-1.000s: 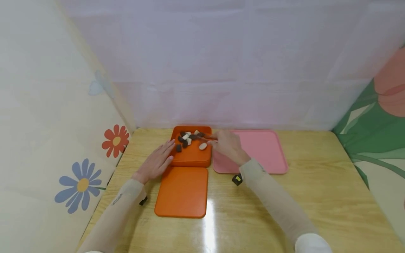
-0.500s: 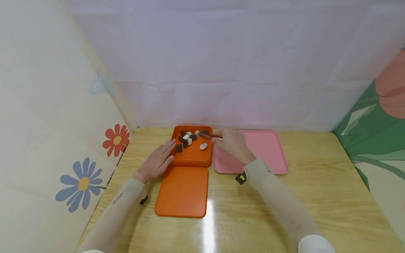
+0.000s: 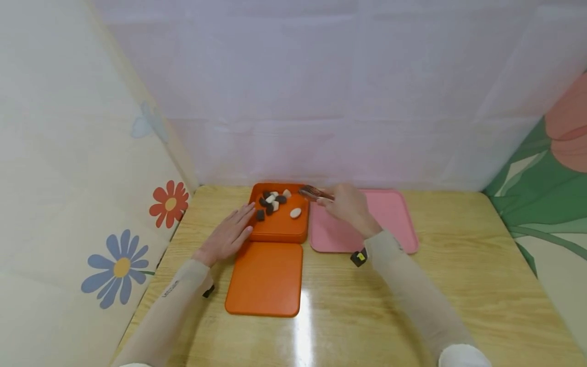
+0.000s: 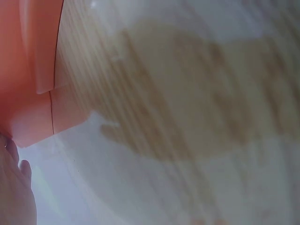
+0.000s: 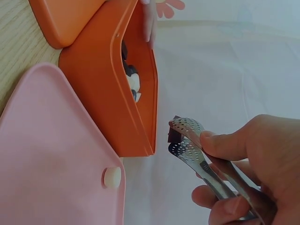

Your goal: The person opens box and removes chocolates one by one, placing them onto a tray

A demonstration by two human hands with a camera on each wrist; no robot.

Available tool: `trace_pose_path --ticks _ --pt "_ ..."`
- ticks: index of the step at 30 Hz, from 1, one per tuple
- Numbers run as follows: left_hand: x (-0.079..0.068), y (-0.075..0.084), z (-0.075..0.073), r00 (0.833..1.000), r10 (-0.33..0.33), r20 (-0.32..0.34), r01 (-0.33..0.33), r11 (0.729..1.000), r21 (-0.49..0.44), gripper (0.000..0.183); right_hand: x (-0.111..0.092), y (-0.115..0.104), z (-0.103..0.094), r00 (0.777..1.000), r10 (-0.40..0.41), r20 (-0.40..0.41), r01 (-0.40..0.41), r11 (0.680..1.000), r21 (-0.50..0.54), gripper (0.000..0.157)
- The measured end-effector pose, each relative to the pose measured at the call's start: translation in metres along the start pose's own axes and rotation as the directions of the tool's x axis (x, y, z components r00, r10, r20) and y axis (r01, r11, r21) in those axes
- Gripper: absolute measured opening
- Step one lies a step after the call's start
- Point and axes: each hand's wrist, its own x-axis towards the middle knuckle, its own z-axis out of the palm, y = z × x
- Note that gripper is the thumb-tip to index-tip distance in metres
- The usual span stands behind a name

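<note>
My right hand (image 3: 350, 206) grips metal tongs (image 5: 206, 164) with perforated ends. Between those ends sits a dark brown, square-edged piece (image 5: 175, 136), held above the orange box (image 3: 284, 235) near its right wall. Inside the box lie several dark and white pieces (image 3: 270, 199), mostly clustered toward the back left. One white oval piece (image 3: 295, 213) lies apart from them at the right. My left hand (image 3: 227, 237) rests against the box's left side with fingers straight. In the left wrist view only part of that hand (image 4: 16, 187) shows beside the orange wall.
A pink tray (image 3: 394, 219) stands right beside the box, bearing a small white piece (image 5: 112, 177) near its edge. In front of the box a flat orange lid (image 3: 265, 280) lies on the wooden table (image 3: 458, 265). Cloth walls (image 3: 284, 92) close off the back and sides.
My right hand has moved right, bringing the tongs and the dark piece from the cluster up to the box's right edge. The left hand has stayed in place.
</note>
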Motion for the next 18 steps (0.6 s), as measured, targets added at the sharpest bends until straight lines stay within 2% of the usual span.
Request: trace_pose_path --ticks 18 --pt "0.0 0.001 -0.002 1.0 -0.009 0.008 0.009 1.0 -0.016 0.061 -0.001 0.025 -0.008 0.997 0.071 0.012 -0.071 0.997 -0.023 0.045"
